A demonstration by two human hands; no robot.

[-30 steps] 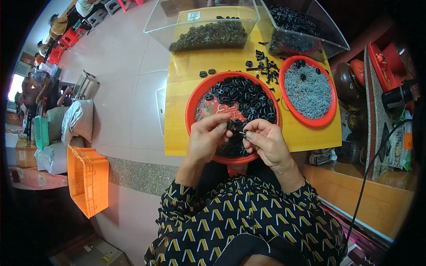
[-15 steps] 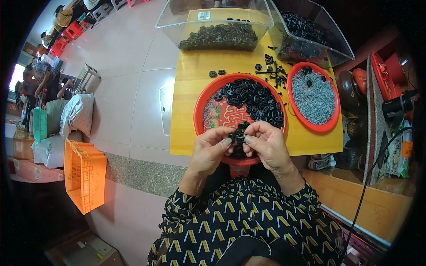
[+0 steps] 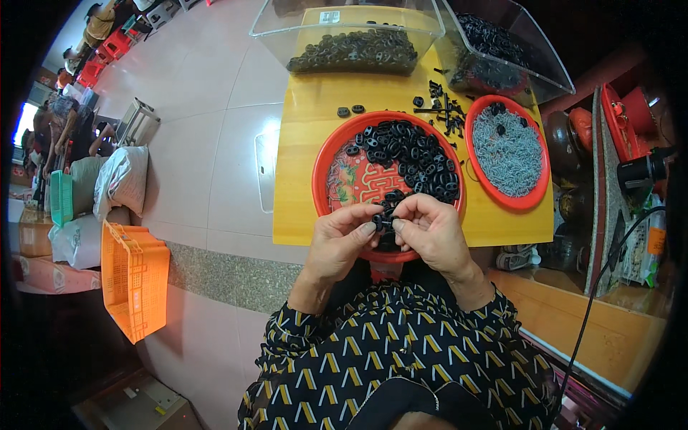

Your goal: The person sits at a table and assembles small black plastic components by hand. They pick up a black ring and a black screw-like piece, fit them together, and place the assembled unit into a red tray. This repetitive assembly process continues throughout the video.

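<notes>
Left hand (image 3: 344, 233): thumb and forefinger pinching a small black piece (image 3: 378, 221) at their tips. Right hand (image 3: 433, 233): thumb and forefinger pressed together, just right of that piece; anything gripped, too small to tell. Below both: red tray (image 3: 319, 170) of black two-holed parts (image 3: 430, 163), overlapping the near edge of the yellow table (image 3: 297, 201). Near the table's right edge: red tray of silvery pieces (image 3: 509, 161).
</notes>
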